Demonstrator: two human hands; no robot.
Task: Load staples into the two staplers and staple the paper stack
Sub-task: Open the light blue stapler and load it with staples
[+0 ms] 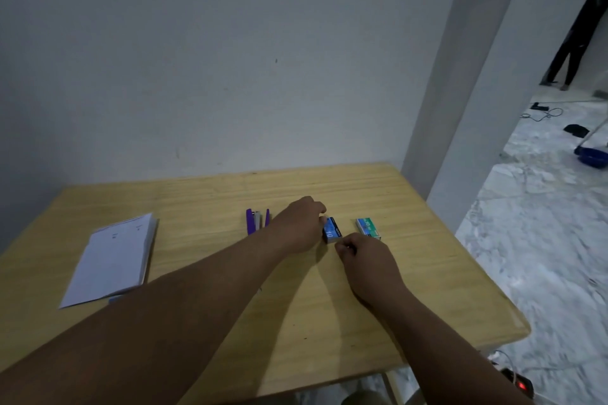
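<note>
The right hand (363, 261) is pinching the near end of the blue staple box (332, 230) on the wooden table (210, 207); the left hand (301, 223) is gripping its far side — purple staplers (257, 221) lying just beyond, paper stack (115, 256) well left.

A light wooden tabletop (427, 273) is set against a white wall (230, 59); right of it, a blue dustpan (592, 158) lies on the marble floor (543, 240).

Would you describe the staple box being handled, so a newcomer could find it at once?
On the wooden table, look right of the purple staplers, where the left hand and right hand meet. The blue staple box lies between them; its neighbour, the green staple box, sits untouched farther right.
</note>
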